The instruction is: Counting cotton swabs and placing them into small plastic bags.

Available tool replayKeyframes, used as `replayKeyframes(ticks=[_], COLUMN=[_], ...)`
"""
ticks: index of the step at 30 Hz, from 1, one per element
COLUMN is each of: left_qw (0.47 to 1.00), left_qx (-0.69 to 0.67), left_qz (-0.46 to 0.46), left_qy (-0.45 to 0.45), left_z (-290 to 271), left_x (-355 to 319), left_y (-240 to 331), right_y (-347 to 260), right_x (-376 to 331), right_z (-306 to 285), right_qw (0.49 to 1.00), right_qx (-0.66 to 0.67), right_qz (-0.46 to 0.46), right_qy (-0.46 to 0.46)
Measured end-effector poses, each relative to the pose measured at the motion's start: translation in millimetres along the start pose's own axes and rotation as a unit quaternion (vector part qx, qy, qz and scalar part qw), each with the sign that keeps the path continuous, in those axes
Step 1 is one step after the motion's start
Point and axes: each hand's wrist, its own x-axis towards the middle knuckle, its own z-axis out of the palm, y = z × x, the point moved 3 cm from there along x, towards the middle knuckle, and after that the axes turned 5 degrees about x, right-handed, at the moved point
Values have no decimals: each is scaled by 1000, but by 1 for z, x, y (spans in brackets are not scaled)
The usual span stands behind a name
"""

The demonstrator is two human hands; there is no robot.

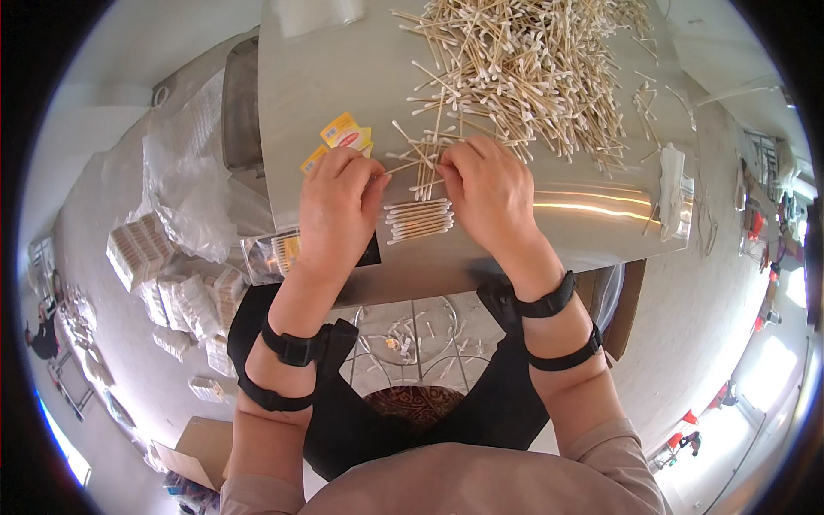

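My left hand [337,199] is closed, thumb against fingers, at the end of a cotton swab that reaches toward a small criss-crossed bunch of swabs [422,154]. Across from it, my right hand [491,187] is pinched at the other side of this bunch, gripping a swab end partly hidden by the fingers. Between my wrists a neat row of cotton swabs [419,221] lies side by side on the metal table [343,69]. Beyond the hands spreads a large loose heap of wooden-stick swabs [524,73]. Yellow printed cards [345,133] lie just past my left hand.
By my left forearm a clear packet with swabs [273,256] sits at the table edge. Plastic sheeting [184,163] and stacked swab bundles [142,249] are on the left. A cardboard box [625,309] stands below the table's right side. Stray swabs litter the floor between my legs.
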Motion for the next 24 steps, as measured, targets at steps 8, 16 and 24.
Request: replayKeyframes(ticks=[8,16,24], left_qw=[1000,1000,999], left_qx=[-6,-12,-11], left_qz=[4,-6,-29], left_qy=[1,7,-39], left_z=[-1,-5,-7], left_x=[-1,0,-5], left_y=[3,-1,-5], right_y=[9,-3,3], right_x=[8,5,14], right_z=[-3,-10,9], right_qw=[996,998,999], right_qx=[-25,41,-7], right_qz=[56,-21,7], right_qy=[68,-34,50])
